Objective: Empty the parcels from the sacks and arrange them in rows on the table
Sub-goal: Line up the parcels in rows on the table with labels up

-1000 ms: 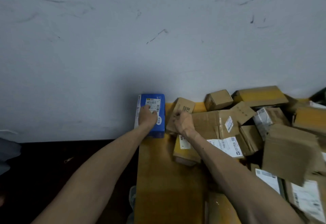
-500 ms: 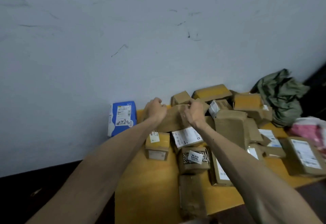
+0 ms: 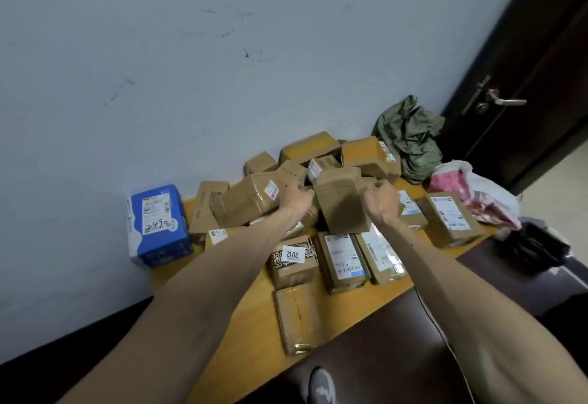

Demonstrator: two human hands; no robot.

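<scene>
Both hands are closed on one brown cardboard parcel (image 3: pixel 342 209), the left hand (image 3: pixel 297 195) curled at its left edge and the right hand (image 3: pixel 380 201) at its right edge; the parcel is held raised over the heap of parcels (image 3: pixel 248 203) on the yellow surface (image 3: pixel 241 305), towards the far wall; a crumpled green sack (image 3: pixel 410 139) lies at the far right. The held parcel is judged stiff, fairly light and a little slick where taped, so opposite side edges are best gripped; "2490" is handwritten on the blue parcel (image 3: pixel 157 225) at the far left; "2012" is printed on a small parcel (image 3: pixel 292 268) nearer.
</scene>
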